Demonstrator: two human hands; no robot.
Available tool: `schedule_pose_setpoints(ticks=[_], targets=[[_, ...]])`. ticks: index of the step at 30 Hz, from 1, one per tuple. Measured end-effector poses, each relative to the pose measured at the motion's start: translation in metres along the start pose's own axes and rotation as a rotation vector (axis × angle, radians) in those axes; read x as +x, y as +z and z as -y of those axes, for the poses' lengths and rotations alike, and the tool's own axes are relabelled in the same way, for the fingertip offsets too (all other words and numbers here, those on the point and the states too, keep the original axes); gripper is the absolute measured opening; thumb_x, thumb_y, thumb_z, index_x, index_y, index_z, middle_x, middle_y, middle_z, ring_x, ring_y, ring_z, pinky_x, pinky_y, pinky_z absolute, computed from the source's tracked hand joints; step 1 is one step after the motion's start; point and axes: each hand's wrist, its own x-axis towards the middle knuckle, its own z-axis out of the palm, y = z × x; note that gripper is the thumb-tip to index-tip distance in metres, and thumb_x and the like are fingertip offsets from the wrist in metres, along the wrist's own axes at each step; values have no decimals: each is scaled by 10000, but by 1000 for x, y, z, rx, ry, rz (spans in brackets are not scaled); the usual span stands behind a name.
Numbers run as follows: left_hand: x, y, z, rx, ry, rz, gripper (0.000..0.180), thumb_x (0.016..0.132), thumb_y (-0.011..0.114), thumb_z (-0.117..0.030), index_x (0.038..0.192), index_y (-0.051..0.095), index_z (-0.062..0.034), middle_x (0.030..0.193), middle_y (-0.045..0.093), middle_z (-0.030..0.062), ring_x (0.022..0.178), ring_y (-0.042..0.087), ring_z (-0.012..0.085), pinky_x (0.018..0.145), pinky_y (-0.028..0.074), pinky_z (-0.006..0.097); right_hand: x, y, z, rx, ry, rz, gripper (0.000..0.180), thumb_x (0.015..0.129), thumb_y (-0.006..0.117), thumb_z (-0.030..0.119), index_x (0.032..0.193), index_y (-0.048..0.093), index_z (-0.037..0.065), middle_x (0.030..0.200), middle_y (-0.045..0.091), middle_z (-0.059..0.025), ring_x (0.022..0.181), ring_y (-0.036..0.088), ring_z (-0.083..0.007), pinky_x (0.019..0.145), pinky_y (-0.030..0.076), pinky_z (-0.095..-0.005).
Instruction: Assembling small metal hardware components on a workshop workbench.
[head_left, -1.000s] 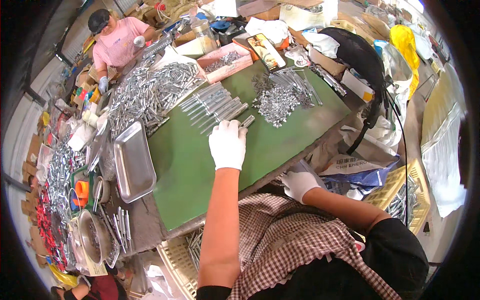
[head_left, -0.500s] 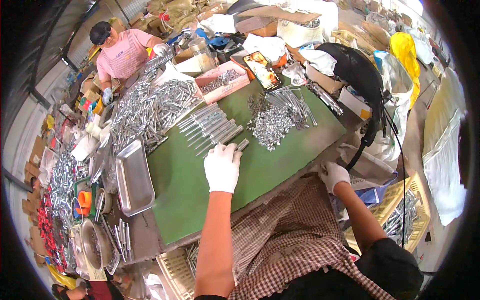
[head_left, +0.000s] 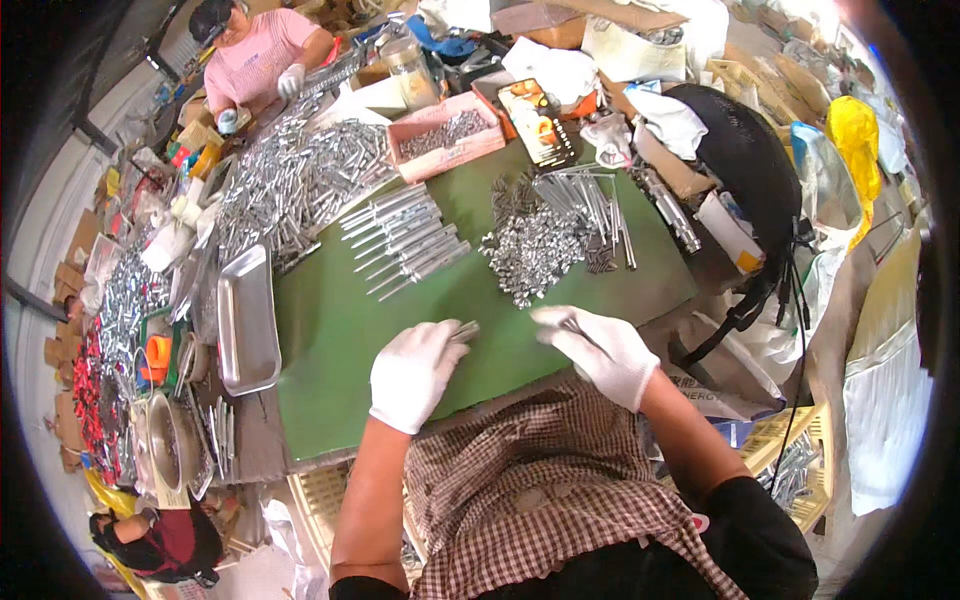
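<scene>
1. Short silvery metal part: slim, rod-like, lying almost flat, projecting from the fingertips of the white-gloved left hand above the green surface.
2. Second small metal piece at the gloved right hand: mostly hidden, shape unclear.

White-gloved hands over a green tabletop; silvery metal parts; beyond them, a pink box.

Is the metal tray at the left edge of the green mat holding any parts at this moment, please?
No, the metal tray shows only its bare shiny bottom, while the loose parts lie on the green mat beside it.
</scene>
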Motion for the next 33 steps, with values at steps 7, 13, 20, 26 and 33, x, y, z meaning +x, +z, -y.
schedule_pose_setpoints(ticks=[7,13,20,26,33], targets=[[20,-20,-39,119,127,124,261,785,727,-259,996,654,-124,872,636,26,761,633,208,651,514,323,28,19,-11,233,290,101,360,997,516,322,1180,641,39,990,714,-138,896,685,-223,812,517,-319],[12,-14,-31,-77,129,27,282,777,727,-210,1029,658,-103,834,619,46,712,625,230,622,513,337,26,23,-19,48,108,80,296,963,582,321,969,658,36,787,701,-90,758,683,-221,726,519,-315],[8,-10,-34,-69,103,66,373,786,686,-102,1143,670,-206,746,556,43,596,594,226,543,499,341,27,22,-34,8,-65,1,266,953,586,297,942,645,38,757,678,-90,705,671,-207,681,515,-320],[0,3,-20,-2,32,-68,311,783,706,-120,1081,697,-210,753,539,29,590,589,217,542,502,337,78,-26,-13,-331,-22,-190,367,967,527,395,1031,680,67,908,701,-162,856,680,-321,788,519,-395],[-3,17,-20,64,-6,-145,299,781,736,-134,1072,708,-196,811,555,23,621,604,203,549,507,345,236,-103,-53,-610,-65,-293,492,958,498,417,1279,598,58,1284,606,-202,1188,566,-363,1035,427,-402]])
